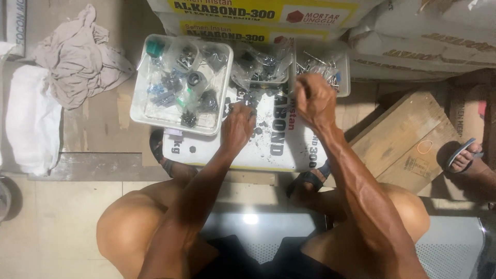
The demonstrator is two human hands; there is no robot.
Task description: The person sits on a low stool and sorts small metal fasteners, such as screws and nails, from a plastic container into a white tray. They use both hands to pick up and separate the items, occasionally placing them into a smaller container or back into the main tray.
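— What is the person's left hand [236,126] doing?

— It is resting knuckles-up on the white printed sack lying flat on the floor [289,150], with its fingertips pressing down among the small dark screws and bits scattered over the sack's top [253,116]. The fingers are curling narrowly over that scatter; I cannot tell whether they are actually pinching a piece.

— And the right hand [314,99]?

— It is hovering at the far right corner of the same sack, closed into a loose fist. The fingers are folding in tightly (something small may be inside, but it is hidden, so I cannot tell what).

— How are the small parts looking?

— They are dark, tiny and mixed, lying loose as a speckled patch on the sack's far half, right between the two hands.

— What is sitting around the sack?

— Overlapping its far left corner is a shallow white rectangular plastic tray [142,116], holding clear plastic bags of dark fittings, a teal piece and some blue ones. Just beyond the sack's far edge, a second clear tray with crumpled bags of dark hardware [261,70] is sitting, and beside that, beyond the right hand, a clear container of silvery nails [330,70]. Well left of the sack, a crumpled beige cloth [77,62] is lying on the floor. Stacked printed sacks with yellow labels [248,13] are rising behind the trays. Right of the sack, a wooden board [403,139] is leaning, and another person's sandalled foot [465,157] is showing past it.
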